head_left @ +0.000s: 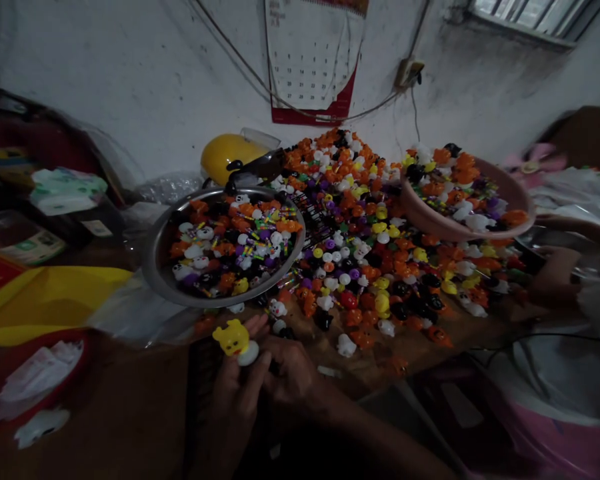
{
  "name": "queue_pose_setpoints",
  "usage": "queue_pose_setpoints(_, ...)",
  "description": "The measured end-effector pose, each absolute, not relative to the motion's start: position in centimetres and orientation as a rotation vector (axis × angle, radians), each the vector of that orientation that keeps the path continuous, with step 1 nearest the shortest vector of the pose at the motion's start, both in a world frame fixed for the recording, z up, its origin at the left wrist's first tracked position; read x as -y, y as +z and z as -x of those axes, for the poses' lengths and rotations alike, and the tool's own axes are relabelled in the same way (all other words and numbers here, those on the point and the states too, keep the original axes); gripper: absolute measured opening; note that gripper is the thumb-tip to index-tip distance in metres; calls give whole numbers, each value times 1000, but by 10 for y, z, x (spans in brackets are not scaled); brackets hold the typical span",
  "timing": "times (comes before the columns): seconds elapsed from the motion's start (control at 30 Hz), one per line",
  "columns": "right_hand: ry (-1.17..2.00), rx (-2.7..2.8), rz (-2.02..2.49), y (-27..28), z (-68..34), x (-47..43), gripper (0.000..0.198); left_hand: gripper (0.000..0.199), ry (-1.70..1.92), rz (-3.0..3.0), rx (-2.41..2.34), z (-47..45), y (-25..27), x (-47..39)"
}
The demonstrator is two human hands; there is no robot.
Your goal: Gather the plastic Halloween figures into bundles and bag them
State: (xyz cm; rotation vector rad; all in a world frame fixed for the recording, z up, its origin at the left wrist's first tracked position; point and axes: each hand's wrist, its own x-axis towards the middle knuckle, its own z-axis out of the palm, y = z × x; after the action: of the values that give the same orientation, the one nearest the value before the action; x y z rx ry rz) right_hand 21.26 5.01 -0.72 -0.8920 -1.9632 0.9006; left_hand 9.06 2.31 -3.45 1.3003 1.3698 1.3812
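My left hand (pixel 237 390) is closed on a small yellow toy figure (pixel 233 339) with rounded ears and a red-orange mouth. A rounded white piece (pixel 249 353) shows beside the figure's lower edge, at my left thumb. My right hand (pixel 291 367) presses close against the left one, its fingers curled together; what lies between them is hidden in shadow. Just beyond both hands, loose small figures (pixel 364 335) in orange, white, black, yellow and purple are heaped on the table. A metal basin (pixel 153 270) stands above my hands, full of similar figures and striped sticks.
A pink basin (pixel 520 220) of figures rests on the heap at the right. Another person's hand (pixel 555 273) reaches in there. At left are a yellow tray (pixel 50 293), a red bowl (pixel 87 353) and a white figure (pixel 41 427). A calendar (pixel 313 60) hangs on the wall.
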Motion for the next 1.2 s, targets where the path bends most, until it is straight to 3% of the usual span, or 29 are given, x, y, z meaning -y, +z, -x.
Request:
queue_pose_setpoints(0.23, 832, 1860, 958, -2, -227, -69, 32, 52, 1383, -1107, -1448, -78, -41, -6)
queue_pose_setpoints(0.4, 1135, 1812, 1148, -24, -234, -63, 26, 33, 1132, -1615, -1802, -27, -57, 20)
queue_pose_setpoints(0.57, 1326, 1762, 1270, -39, -225, -57, 30, 30, 833, -2174, -2035, 0, -83, 45)
queue_pose_setpoints(0.8, 1370, 1769, 1136, -35, -201, -43, 28, 23, 770, -2136, -2254, -43, -79, 63)
queue_pose_setpoints(0.97, 1258, 1820, 1151, -56, -183, -46, 31, 16, 840, -2123, -2225, -56, -80, 68)
queue_pose_setpoints(1.2, 1148, 1817, 1138, -75, -183, -55, 29, 27, 1116, -2016, -2182, 9, -85, 46)
